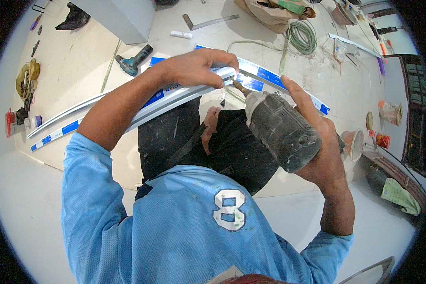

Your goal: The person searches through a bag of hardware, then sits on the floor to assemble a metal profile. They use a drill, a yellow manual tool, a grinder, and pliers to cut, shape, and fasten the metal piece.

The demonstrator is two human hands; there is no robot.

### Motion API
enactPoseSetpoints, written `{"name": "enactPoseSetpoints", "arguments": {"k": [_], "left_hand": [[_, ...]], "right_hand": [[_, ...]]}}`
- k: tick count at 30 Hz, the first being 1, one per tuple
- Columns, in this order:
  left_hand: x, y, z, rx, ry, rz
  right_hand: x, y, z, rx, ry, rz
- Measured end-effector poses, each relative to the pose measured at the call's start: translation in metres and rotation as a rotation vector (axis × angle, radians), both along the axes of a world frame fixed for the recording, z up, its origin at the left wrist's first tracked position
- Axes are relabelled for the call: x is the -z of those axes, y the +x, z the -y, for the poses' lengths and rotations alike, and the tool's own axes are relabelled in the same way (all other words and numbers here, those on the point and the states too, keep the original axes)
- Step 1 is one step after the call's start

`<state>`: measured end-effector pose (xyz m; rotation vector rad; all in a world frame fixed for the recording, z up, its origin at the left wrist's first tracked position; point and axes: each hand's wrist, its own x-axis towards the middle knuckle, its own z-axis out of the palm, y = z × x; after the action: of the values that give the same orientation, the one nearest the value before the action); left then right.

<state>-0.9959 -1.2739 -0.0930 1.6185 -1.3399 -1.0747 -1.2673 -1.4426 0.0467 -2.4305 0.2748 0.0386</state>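
Note:
My left hand (pixel 199 66) is closed around the end of a white channel strip (pixel 175 98) with blue film on it. The strip slants from lower left up to the middle, above my legs. In my right hand (pixel 325 137) is a dark, dust-covered power drill (pixel 284 130), tilted with its bit toward the strip's end. The drill bit (pixel 240 87) meets or nearly meets the strip close to my left fingertips; whether it has gone in I cannot tell. Part of my right hand's grip is hidden behind the drill body.
More blue-filmed strips (pixel 270 75) lie on the floor beyond. Near a pillar (pixel 123 19) are a teal-and-black cordless tool (pixel 133 60), a white marker (pixel 181 34) and a metal square (pixel 215 22). A coiled green hose (pixel 302 40) lies far right; a bucket (pixel 352 144) stands at right.

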Motion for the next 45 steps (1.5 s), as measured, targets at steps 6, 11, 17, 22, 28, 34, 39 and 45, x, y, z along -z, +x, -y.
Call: {"name": "enactPoseSetpoints", "arguments": {"k": [6, 11, 17, 22, 28, 34, 39, 45], "left_hand": [[-0.001, 0.001, -0.002, -0.068, 0.11, -0.032], [-0.006, 0.0, 0.0, -0.045, 0.083, -0.06], [0.0, 0.001, 0.002, -0.048, 0.07, -0.035], [-0.006, 0.0, 0.001, -0.034, 0.112, -0.038], [-0.001, 0.0, 0.002, -0.023, 0.057, -0.008], [-0.003, -0.003, 0.001, -0.072, 0.095, -0.018], [0.0, -0.001, 0.002, -0.052, 0.048, -0.017], [-0.001, -0.001, 0.002, -0.049, 0.081, -0.013]], "right_hand": [[0.0, -0.005, -0.002, 0.003, 0.0, 0.032], [-0.005, -0.011, -0.003, 0.002, -0.052, 0.049], [0.002, -0.02, -0.002, -0.007, -0.064, 0.195], [-0.005, -0.024, -0.008, 0.062, -0.004, 0.048], [0.008, -0.03, -0.007, -0.012, -0.084, 0.153], [0.014, -0.03, -0.01, -0.006, -0.055, 0.14], [0.014, -0.028, -0.009, -0.028, -0.094, 0.157], [0.024, -0.03, -0.005, 0.003, -0.036, 0.124]]}}
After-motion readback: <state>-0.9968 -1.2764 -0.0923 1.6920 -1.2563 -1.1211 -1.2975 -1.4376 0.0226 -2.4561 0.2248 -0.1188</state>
